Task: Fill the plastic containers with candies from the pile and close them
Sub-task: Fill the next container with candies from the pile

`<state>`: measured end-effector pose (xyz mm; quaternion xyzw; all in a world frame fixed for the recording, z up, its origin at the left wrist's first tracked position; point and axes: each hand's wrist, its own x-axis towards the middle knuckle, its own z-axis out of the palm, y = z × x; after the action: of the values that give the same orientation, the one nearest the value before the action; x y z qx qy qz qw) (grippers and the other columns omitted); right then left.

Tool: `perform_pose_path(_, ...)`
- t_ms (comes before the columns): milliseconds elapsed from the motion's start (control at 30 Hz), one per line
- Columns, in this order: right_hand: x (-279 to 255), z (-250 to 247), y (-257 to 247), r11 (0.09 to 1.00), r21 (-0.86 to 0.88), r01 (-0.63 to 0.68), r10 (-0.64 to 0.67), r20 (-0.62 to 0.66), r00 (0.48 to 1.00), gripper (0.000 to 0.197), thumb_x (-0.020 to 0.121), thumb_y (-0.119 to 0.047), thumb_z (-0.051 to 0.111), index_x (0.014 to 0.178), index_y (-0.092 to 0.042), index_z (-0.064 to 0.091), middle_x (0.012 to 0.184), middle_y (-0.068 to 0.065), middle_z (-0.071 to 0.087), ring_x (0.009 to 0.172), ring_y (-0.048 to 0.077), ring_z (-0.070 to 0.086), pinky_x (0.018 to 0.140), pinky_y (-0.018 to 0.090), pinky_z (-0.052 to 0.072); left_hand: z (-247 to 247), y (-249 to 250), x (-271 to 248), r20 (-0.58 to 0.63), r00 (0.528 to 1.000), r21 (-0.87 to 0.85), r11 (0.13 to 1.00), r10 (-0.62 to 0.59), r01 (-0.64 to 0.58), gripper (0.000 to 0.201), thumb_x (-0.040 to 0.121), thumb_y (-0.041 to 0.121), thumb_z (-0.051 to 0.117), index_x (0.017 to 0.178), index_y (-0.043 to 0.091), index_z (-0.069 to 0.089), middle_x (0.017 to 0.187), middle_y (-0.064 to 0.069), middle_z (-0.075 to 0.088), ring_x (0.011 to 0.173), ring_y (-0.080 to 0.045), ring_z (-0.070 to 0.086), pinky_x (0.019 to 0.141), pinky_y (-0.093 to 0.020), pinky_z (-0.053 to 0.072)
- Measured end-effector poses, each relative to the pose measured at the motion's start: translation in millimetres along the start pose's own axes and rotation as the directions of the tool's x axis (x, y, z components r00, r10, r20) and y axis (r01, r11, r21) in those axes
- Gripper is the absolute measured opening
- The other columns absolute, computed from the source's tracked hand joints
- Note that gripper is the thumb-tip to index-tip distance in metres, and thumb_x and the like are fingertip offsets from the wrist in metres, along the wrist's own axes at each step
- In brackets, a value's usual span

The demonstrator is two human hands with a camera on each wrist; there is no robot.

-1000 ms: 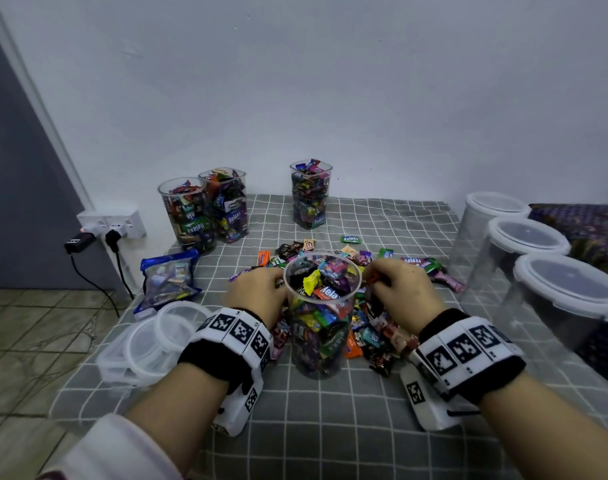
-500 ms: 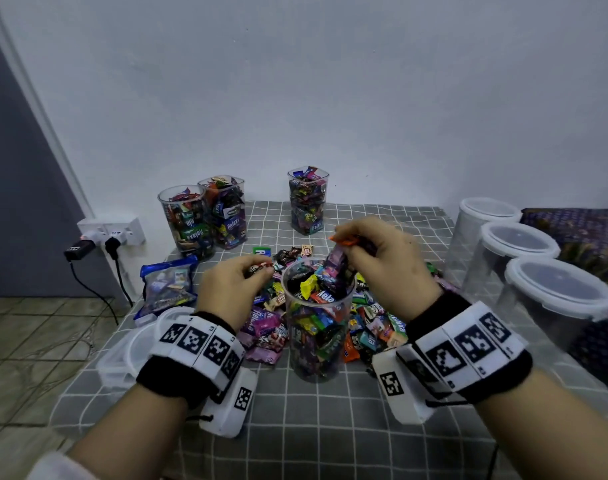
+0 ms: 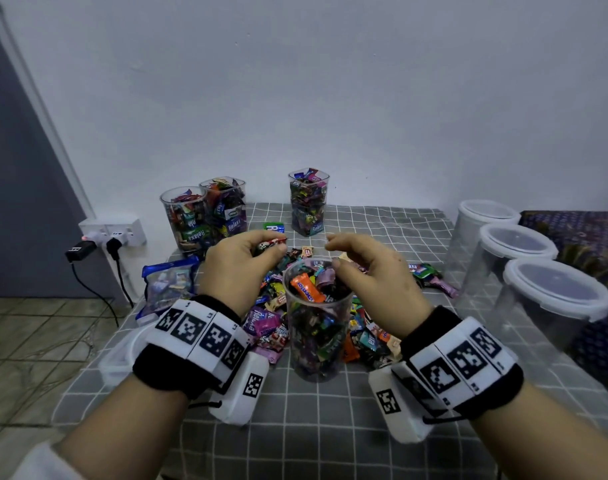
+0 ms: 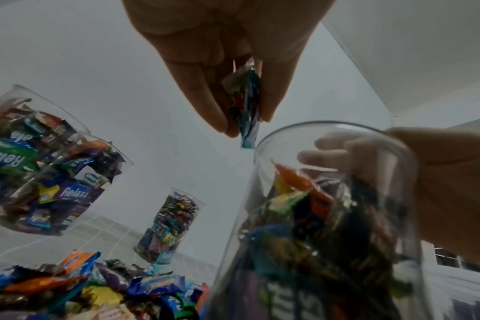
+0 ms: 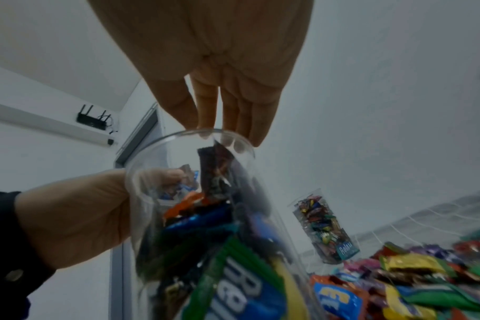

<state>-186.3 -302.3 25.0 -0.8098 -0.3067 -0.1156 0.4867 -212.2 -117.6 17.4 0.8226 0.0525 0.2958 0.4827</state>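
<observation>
A clear round container (image 3: 318,327), packed with candies almost to its rim, stands at the middle of the checked tablecloth. An orange candy (image 3: 304,287) lies on top. The candy pile (image 3: 266,323) spreads around and behind the container. My left hand (image 3: 278,244) hovers just left of the rim and pinches wrapped candies (image 4: 247,104) between thumb and fingers. My right hand (image 3: 332,254) hangs over the right side of the rim with relaxed fingers (image 5: 227,121) that hold nothing. In the right wrist view the container (image 5: 206,216) fills the foreground.
Three lidless containers full of candies (image 3: 184,220) (image 3: 226,209) (image 3: 309,206) stand at the back. Three empty lidded tubs (image 3: 482,233) (image 3: 513,258) (image 3: 552,306) line the right side. Loose lids (image 3: 122,355) and a blue candy bag (image 3: 167,285) lie left, near the table edge and a wall socket (image 3: 112,230).
Both hands rose from the pile. My right hand carried candies over the container and let them drop in. My left hand lifted its candies up beside the rim.
</observation>
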Motion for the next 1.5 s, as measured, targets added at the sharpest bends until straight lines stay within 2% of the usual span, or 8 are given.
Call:
perform_pose_path(167, -10, 0, 19, 0.962, 0.137, -0.238, 0.210, 0.190, 0.959, 0.089, 0.060, -0.052, 0.075, 0.137, -0.027, 0.037, 0.129, -0.014, 0.047, 0.121, 0.003, 0.046, 0.102, 0.024, 0.037, 3, 11, -1, 0.047, 0.998, -0.048, 0.998, 0.042, -0.040, 0.010, 0.082, 0.018, 0.069, 0.089, 0.025, 0.072, 0.083, 0.007, 0.071, 0.079, -0.010, 0.067, 0.078, -0.033, 0.056)
perform_pose_path(233, -13, 5, 24, 0.944, 0.159, -0.287, 0.239, 0.269, 0.933, 0.103, 0.055, -0.048, 0.079, 0.142, -0.026, 0.028, 0.130, -0.015, 0.043, 0.122, 0.004, 0.045, 0.102, 0.021, 0.037, 6, 15, -1, 0.077, 0.995, -0.046, 0.998, 0.057, -0.053, 0.012, 0.082, 0.018, 0.070, 0.092, 0.022, 0.073, 0.084, 0.008, 0.071, 0.079, -0.005, 0.066, 0.078, -0.031, 0.056)
perform_pose_path(400, -15, 10, 31, 0.920, 0.250, -0.304, 0.218, 0.318, 0.923, 0.068, 0.071, -0.012, 0.079, 0.114, -0.040, 0.035, 0.114, -0.023, 0.050, 0.096, -0.021, 0.052, 0.081, -0.001, 0.037, 13, 25, -4, 0.196, 0.975, -0.058, 0.994, 0.101, -0.091, 0.017, 0.080, 0.018, 0.072, 0.085, 0.035, 0.069, 0.085, 0.013, 0.069, 0.081, 0.003, 0.064, 0.079, -0.023, 0.054)
perform_pose_path(633, -13, 12, 38, 0.931, 0.256, -0.259, 0.179, 0.299, 0.937, 0.083, 0.060, -0.035, 0.085, 0.131, -0.025, 0.042, 0.123, -0.011, 0.057, 0.115, 0.000, 0.054, 0.100, 0.024, 0.042, 14, 30, -5, 0.315, 0.946, -0.083, 0.995, 0.082, -0.059, 0.017, 0.079, 0.020, 0.072, 0.095, 0.027, 0.072, 0.090, 0.003, 0.073, 0.084, -0.006, 0.068, 0.079, -0.025, 0.055)
perform_pose_path(867, -13, 11, 38, 0.927, 0.236, -0.290, 0.211, 0.311, 0.927, 0.071, 0.066, -0.023, 0.083, 0.119, -0.035, 0.037, 0.116, -0.019, 0.053, 0.111, -0.002, 0.053, 0.097, 0.017, 0.042, 12, 35, 1, 0.251, 0.961, 0.000, 0.993, 0.115, -0.119, 0.009, 0.082, 0.022, 0.069, 0.088, 0.027, 0.073, 0.080, 0.013, 0.070, 0.077, -0.002, 0.066, 0.071, -0.016, 0.053)
perform_pose_path(1100, -14, 13, 39, 0.923, 0.257, -0.285, 0.197, 0.322, 0.926, 0.085, 0.057, -0.046, 0.084, 0.129, -0.029, 0.041, 0.126, -0.008, 0.056, 0.119, 0.005, 0.053, 0.103, 0.038, 0.043, 20, 41, -5, 0.473, 0.870, 0.268, 0.918, 0.138, -0.292, 0.017, 0.083, 0.024, 0.068, 0.099, 0.026, 0.074, 0.095, 0.007, 0.070, 0.085, -0.005, 0.062, 0.079, -0.019, 0.046)
perform_pose_path(1300, -11, 0, 41, 0.936, 0.133, -0.326, 0.247, 0.412, 0.877, 0.093, 0.073, -0.011, 0.079, 0.140, -0.028, 0.018, 0.114, -0.029, 0.044, 0.103, -0.022, 0.047, 0.090, 0.002, 0.037, 13, 37, -5, 0.305, 0.941, 0.075, 0.981, 0.146, -0.177, 0.011, 0.084, 0.022, 0.066, 0.088, 0.032, 0.070, 0.084, 0.008, 0.070, 0.081, -0.003, 0.064, 0.074, -0.019, 0.051)
perform_pose_path(1500, 0, -15, 58, 0.916, -0.177, -0.361, 0.399, 0.520, 0.755, 0.113, 0.051, -0.053, 0.081, 0.145, -0.026, 0.025, 0.143, -0.001, 0.042, 0.131, 0.013, 0.040, 0.112, 0.037, 0.032, -7, 14, 10, 0.151, 0.987, 0.276, 0.961, -0.062, 0.018, 0.016, 0.091, 0.024, 0.056, 0.096, 0.034, 0.068, 0.093, 0.000, 0.070, 0.086, -0.018, 0.065, 0.079, -0.033, 0.052)
